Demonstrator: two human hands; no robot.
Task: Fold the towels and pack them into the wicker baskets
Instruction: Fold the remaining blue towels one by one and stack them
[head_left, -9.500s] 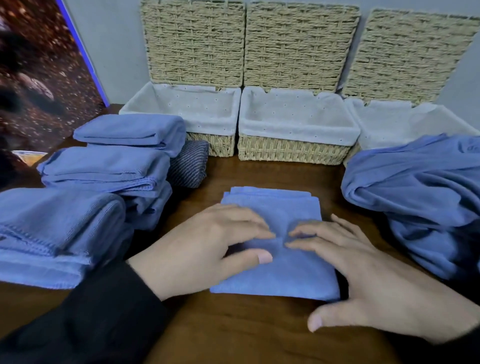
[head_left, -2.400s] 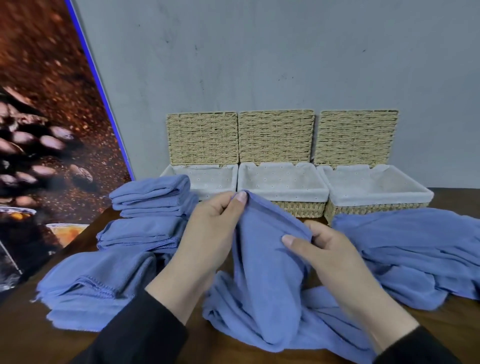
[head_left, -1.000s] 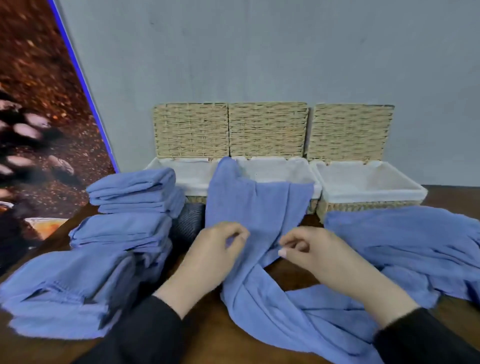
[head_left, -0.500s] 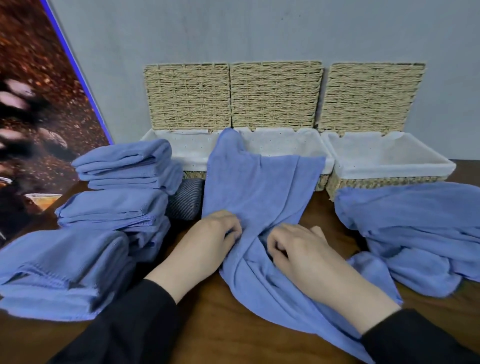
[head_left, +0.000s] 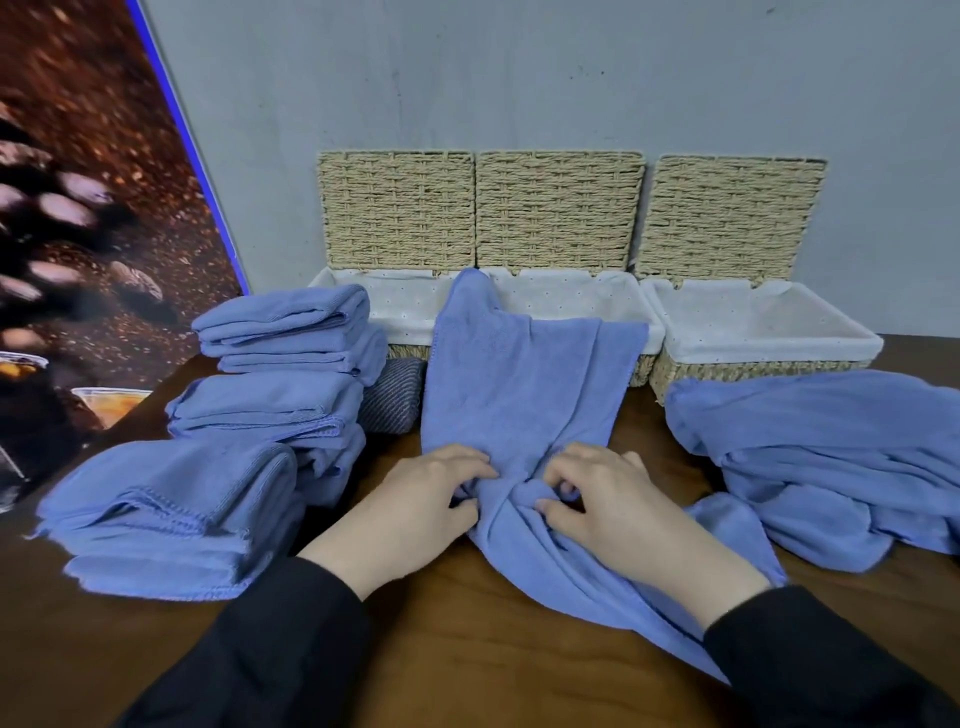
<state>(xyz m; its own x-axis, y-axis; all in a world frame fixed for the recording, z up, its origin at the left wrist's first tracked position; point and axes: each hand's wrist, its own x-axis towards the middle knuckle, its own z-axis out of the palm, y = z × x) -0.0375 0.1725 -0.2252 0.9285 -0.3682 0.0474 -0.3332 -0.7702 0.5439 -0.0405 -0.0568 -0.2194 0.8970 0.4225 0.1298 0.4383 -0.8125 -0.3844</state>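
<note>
An unfolded blue towel (head_left: 519, 384) lies lengthwise on the wooden table (head_left: 467, 649), its far end draped over the rim of the middle wicker basket (head_left: 576, 296). My left hand (head_left: 415, 509) and my right hand (head_left: 613, 504) sit close together on its bunched middle, each pinching a fold of the cloth with curled fingers. The left basket (head_left: 400, 306) and the right basket (head_left: 753, 332) stand beside the middle one, all white-lined with lids raised against the wall.
Folded blue towels (head_left: 280, 364) are stacked at the left, with a larger folded pile (head_left: 166, 514) nearer me. A dark striped cloth (head_left: 389, 400) lies behind them. A heap of unfolded blue towels (head_left: 831, 457) covers the right side. A printed panel (head_left: 78, 234) leans at left.
The folded towel from earlier is gone from the centre. I lifted a fresh towel and laid it forward over the middle basket; both hands came down onto its middle and gathered cloth.
</note>
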